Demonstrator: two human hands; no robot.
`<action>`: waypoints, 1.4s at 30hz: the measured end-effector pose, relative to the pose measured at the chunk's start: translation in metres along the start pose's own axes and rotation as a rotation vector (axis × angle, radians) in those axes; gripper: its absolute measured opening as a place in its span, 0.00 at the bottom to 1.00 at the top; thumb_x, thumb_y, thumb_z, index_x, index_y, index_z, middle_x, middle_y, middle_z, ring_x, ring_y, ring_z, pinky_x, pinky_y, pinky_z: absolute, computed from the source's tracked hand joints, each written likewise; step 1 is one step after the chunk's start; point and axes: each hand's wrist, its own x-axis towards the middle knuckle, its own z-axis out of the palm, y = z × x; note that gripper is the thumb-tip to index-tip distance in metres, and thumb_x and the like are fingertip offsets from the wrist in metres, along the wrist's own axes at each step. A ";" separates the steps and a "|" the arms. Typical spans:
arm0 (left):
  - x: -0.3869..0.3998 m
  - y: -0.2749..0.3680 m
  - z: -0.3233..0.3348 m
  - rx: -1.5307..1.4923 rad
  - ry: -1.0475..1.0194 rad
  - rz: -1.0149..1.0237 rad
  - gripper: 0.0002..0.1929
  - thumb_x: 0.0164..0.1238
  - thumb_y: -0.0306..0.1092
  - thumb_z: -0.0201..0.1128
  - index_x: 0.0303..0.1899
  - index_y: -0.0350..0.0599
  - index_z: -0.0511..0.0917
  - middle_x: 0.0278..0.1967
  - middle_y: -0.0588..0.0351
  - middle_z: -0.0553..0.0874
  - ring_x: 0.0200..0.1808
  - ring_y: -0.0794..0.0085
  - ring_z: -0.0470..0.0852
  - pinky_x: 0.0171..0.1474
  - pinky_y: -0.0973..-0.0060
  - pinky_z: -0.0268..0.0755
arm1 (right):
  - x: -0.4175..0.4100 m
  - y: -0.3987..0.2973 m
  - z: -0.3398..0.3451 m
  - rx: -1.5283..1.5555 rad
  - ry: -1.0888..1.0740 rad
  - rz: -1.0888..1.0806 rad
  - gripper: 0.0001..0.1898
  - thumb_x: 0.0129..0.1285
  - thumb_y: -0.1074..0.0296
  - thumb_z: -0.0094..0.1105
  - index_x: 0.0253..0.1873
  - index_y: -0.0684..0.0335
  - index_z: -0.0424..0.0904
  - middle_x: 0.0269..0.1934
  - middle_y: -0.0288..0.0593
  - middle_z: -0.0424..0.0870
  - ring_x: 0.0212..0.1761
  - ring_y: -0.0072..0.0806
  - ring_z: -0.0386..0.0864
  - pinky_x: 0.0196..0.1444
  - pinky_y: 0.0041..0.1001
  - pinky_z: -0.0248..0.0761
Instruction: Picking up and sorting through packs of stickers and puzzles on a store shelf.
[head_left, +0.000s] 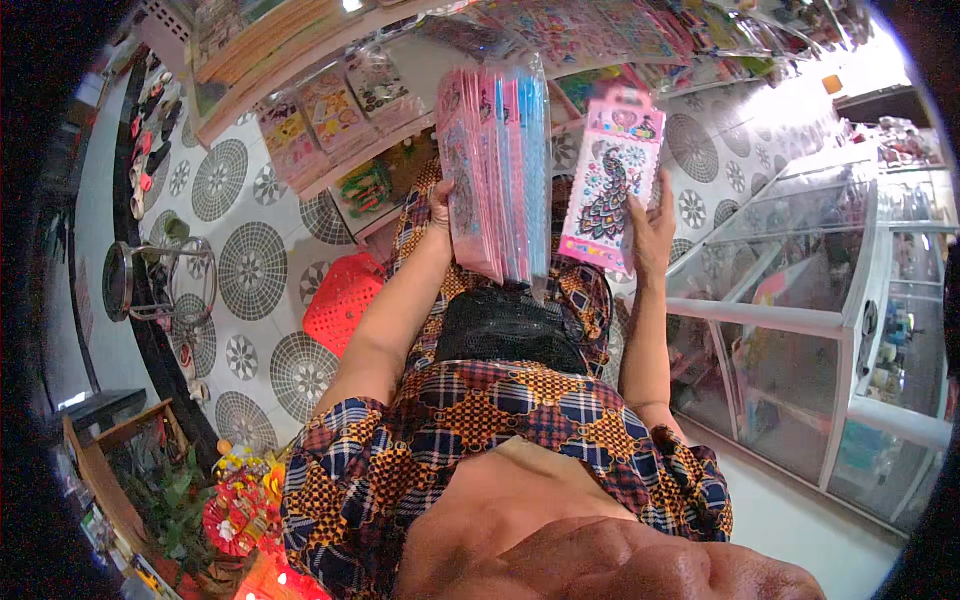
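Observation:
My left hand (442, 208) grips a thick stack of pink and blue sticker packs (499, 176) by its left side. Clear plastic wraps the stack, which stands on edge above my lap. In my right hand (652, 229) is a single pink-bordered pack (613, 184) with a jewelled peacock design on its face, held by its right edge. It hangs apart from the stack, to the right. A black mesh item (510, 330) lies across my lap, over my patterned clothing.
Ahead is a display rack (330, 124) of sticker sheets. A red perforated plastic basket (345, 300) stands to the left on the patterned tile floor (253, 270), with a metal-framed stool (169, 279) beyond. Glass display cases (757, 307) line the right. Red and yellow decorations (244, 502) sit at lower left.

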 end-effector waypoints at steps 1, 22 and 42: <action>-0.004 0.003 0.002 -0.005 0.009 0.019 0.40 0.40 0.45 0.64 0.60 0.44 0.64 0.53 0.47 0.75 0.53 0.54 0.75 0.57 0.55 0.67 | 0.003 -0.002 0.006 0.003 -0.012 0.006 0.32 0.60 0.80 0.52 0.67 0.70 0.47 0.56 0.48 0.70 0.49 0.24 0.73 0.52 0.23 0.66; -0.041 0.040 -0.044 -0.132 0.025 0.339 0.40 0.43 0.48 0.64 0.62 0.46 0.61 0.59 0.48 0.69 0.58 0.50 0.69 0.59 0.49 0.62 | 0.200 0.185 0.107 -0.337 -0.449 -0.005 0.18 0.56 0.73 0.57 0.53 0.66 0.73 0.38 0.42 0.81 0.39 0.24 0.76 0.40 0.24 0.68; -0.028 0.033 -0.063 -0.050 0.090 0.380 0.38 0.42 0.47 0.63 0.59 0.46 0.64 0.56 0.48 0.72 0.56 0.51 0.71 0.58 0.51 0.64 | 0.341 0.218 0.203 -1.200 -0.242 -0.817 0.18 0.57 0.67 0.51 0.52 0.65 0.72 0.50 0.56 0.74 0.54 0.46 0.70 0.51 0.39 0.67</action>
